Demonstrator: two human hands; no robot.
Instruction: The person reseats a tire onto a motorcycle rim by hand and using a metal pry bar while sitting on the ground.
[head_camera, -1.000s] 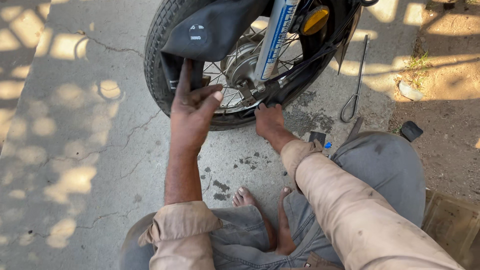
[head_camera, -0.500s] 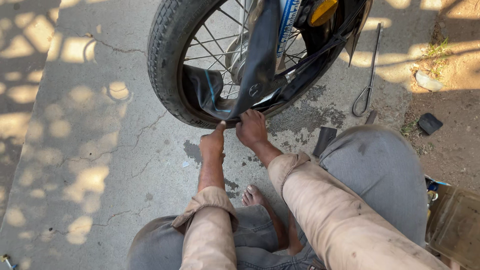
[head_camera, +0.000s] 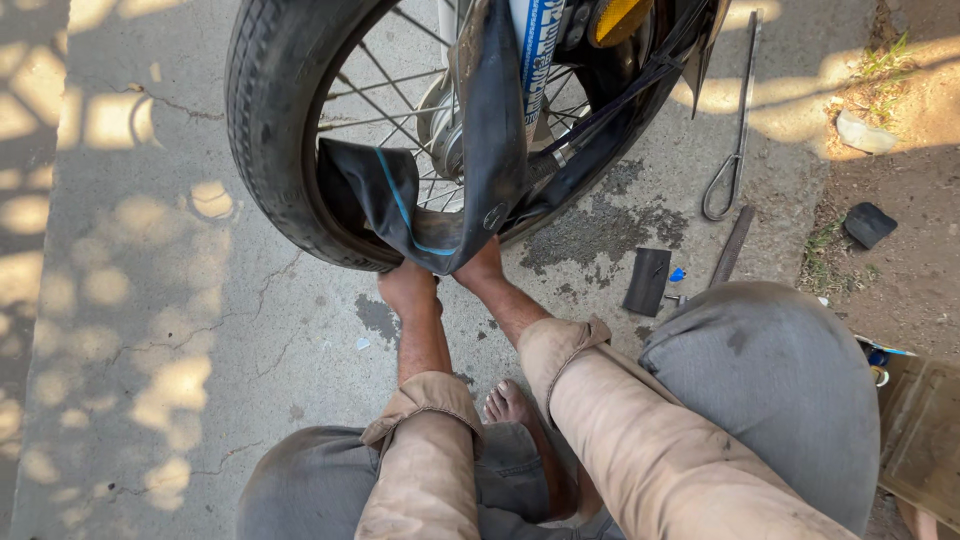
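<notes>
A motorcycle wheel with a black tyre (head_camera: 265, 150) and wire spokes stands on the concrete in front of me. A black inner tube (head_camera: 430, 205) with a thin blue line hangs folded out of the wheel's lower part. My left hand (head_camera: 408, 288) and my right hand (head_camera: 482, 268) both reach under the hanging tube at the tyre's bottom edge. The tube covers their fingers, so their grip is hidden. My knees and a bare foot (head_camera: 510, 405) are below.
A long metal tyre lever with a looped end (head_camera: 735, 130) lies on the concrete to the right. Near it lie a flat bar (head_camera: 733, 245), a black rubber patch (head_camera: 648, 282) and a dark piece (head_camera: 868, 224) on the dirt. A box edge (head_camera: 915, 430) shows at far right.
My left hand has come down from the upper wheel to the tyre's bottom beside the right hand. The inner tube now hangs further out, and the view has moved closer.
</notes>
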